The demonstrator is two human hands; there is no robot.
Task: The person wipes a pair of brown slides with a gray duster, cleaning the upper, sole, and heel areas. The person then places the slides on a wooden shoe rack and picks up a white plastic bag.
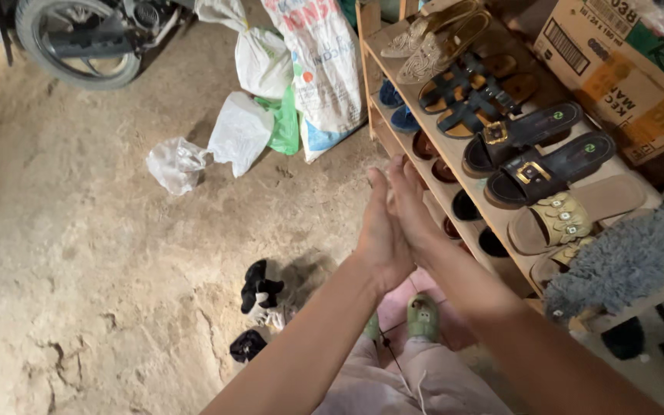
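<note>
Hands: left hand [382,230] & right hand [411,204] pressed palm to palm, holding nothing
Nearest: shoe rack [455,178] front edge, just right
Top shelf: black sandals [536,154] near edge
Free room: dirt floor [78,246] left

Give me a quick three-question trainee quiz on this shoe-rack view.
1. True or false: the left hand and right hand are pressed together, holding nothing.
2. What lies nearest the hands on the wooden rack's top shelf? A black sandals; B grey fuzzy mat; C cardboard box
3. What dark items lie on the dirt floor below the hands?

Key: 1 true; 2 A; 3 black socks.
</note>
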